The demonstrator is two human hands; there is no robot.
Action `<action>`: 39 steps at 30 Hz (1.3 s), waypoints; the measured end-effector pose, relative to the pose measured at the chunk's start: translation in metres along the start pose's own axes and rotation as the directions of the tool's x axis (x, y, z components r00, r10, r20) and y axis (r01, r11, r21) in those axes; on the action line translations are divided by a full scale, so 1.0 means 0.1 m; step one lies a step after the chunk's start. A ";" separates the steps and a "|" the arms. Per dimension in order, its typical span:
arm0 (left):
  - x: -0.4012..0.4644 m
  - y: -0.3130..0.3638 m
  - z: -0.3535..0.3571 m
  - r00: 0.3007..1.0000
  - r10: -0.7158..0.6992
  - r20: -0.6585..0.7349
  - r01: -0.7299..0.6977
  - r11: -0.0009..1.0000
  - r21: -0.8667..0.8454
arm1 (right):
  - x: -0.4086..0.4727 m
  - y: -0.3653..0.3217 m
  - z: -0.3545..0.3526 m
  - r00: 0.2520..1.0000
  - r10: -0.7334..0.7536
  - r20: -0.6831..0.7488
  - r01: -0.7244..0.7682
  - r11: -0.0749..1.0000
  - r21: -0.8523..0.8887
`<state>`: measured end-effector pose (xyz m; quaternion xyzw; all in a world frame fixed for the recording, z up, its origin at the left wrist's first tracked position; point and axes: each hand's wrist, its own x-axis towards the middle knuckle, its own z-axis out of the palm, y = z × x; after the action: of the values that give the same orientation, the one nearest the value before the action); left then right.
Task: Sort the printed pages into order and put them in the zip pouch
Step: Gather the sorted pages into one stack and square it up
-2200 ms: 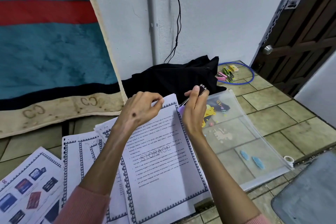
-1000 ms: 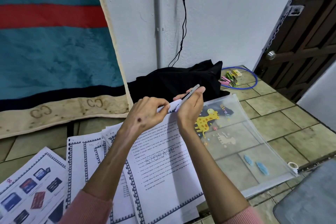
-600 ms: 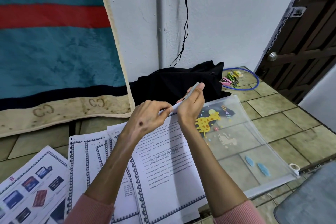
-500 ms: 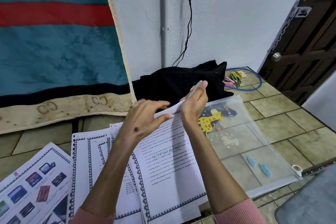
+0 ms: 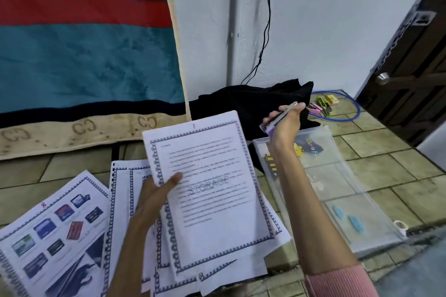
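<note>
Printed pages (image 5: 135,219): a fanned, overlapping heap was recorded on the tiled floor (image 5: 376,157), nearest the viewer, its sheets askew and their corners out of register. A picture sheet (image 5: 48,231), marked with a handwritten 8, lay at the left end of the fan.

Top sheet (image 5: 212,190): a bordered text page with a faint STORAGE watermark and a handwritten 1 at its head was held above the heap. It was pinched at its left edge by the left hand (image 5: 154,198), thumb on the face; the fingers behind were hidden.

Right hand (image 5: 286,128): curled round a pen (image 5: 280,117), raised clear of the paper, well apart from the left hand.

Zip pouch (image 5: 337,190): a clear pouch with a cartoon print lay flat on the floor just to the right of the heap, under the right forearm. Whether its zip was open could not be told.

Beyond: black cloth (image 5: 253,101) against the wall, and coloured clips (image 5: 323,105) inside a blue loop (image 5: 354,113).

Handling note, as judgement: numbering appeared to be in hand. Page 1 would best be laid face up on a bare patch of floor to start a fresh pile. Later numbers would be stacked squarely on it and the edges tapped flush before the pouch was approached, since loose corners would likely snag at the opening.
</note>
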<state>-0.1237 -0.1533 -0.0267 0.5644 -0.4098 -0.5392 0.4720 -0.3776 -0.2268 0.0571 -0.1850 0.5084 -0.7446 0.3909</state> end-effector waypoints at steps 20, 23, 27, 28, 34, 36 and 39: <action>0.13 0.48 0.38 0.980 -0.008 0.200 0.083 0.926 -0.369 | -0.29 -0.04 -0.75 0.721 0.435 0.540 -0.022 0.793 -0.609; 0.15 0.60 1.00 0.954 -0.031 0.297 0.143 0.920 -0.364 | -0.02 -0.32 -1.04 0.829 0.273 0.487 0.075 0.810 -0.582; 0.13 0.49 1.79 0.946 -0.076 0.315 0.185 0.924 -0.333 | 0.36 -0.55 -1.56 0.930 0.057 0.363 0.185 0.780 -0.598; 0.14 0.39 1.98 0.944 -0.091 0.317 0.199 0.924 -0.326 | 0.42 -0.56 -1.67 0.940 0.015 0.340 0.222 0.729 -0.647; 0.21 -0.35 2.61 0.972 0.001 0.234 -0.072 0.953 0.295 | 0.73 -0.15 -2.10 0.976 -0.103 0.191 0.211 0.253 -0.944; 0.21 -0.47 2.67 0.962 0.107 0.253 -0.221 0.847 0.483 | 0.76 0.00 -2.14 0.983 -0.090 0.160 0.168 0.096 -0.981; 0.15 -0.50 2.73 0.962 0.143 0.233 -0.272 0.593 0.758 | 0.79 0.13 -2.19 0.983 -0.102 0.152 0.147 -0.050 -0.988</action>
<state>-0.3964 -0.1819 -0.0714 0.6199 -0.7003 -0.2877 0.2063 -0.5700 -0.1558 -0.0549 -0.4662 0.8628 -0.1798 0.0772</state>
